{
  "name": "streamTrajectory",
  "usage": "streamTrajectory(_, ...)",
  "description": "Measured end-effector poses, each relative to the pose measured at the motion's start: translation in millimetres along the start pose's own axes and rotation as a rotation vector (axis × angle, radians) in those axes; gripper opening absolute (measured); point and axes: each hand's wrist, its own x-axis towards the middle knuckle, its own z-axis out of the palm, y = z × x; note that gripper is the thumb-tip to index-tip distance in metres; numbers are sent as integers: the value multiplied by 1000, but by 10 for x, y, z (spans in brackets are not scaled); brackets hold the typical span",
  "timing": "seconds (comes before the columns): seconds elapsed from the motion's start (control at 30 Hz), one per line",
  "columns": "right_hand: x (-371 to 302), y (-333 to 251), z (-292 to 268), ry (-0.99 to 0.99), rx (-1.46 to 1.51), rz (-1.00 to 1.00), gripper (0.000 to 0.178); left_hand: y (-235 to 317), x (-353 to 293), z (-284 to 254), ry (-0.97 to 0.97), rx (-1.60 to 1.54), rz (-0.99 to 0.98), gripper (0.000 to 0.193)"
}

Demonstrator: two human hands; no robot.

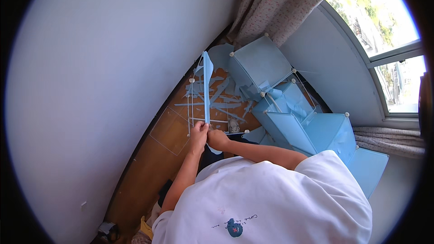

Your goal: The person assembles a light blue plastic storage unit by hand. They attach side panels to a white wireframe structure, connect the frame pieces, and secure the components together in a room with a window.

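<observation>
A long, narrow piece of light-blue plastic sheet (pixel 207 86) stands up in front of me, its lower end between my hands. The fingers of my left hand (pixel 199 135) pinch it from the left side. Close against it on the right, my right hand (pixel 219 140) is closed round the same end. Below my hands a bit of the blue sheet shows again. Just beyond, a white wire frame (pixel 192 104) with round white connectors (pixel 192 80) stands on the floor.
Torn blue plastic scraps (pixel 221 91) lie over the brown wooden floor (pixel 131 183). To the right lean light-blue cube shelves (pixel 261 61), some panels torn. A bare wire square (pixel 169 131) lies by the white wall (pixel 99 86). Curtains (pixel 271 9) hang beside the window (pixel 393 77).
</observation>
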Motion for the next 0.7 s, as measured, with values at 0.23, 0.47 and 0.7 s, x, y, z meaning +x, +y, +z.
streamTrajectory(0.23,2,39,-59,-5,-84,-19,17,74,-33,116,14,212,124,14)
streamTrajectory(0.47,14,46,-70,-14,-106,5,18,4,4,128,18,56,109,17)
streamTrajectory(0.7,109,201,-68,-21,-241,-198,17,15,62,12,-131,-101,32,16)
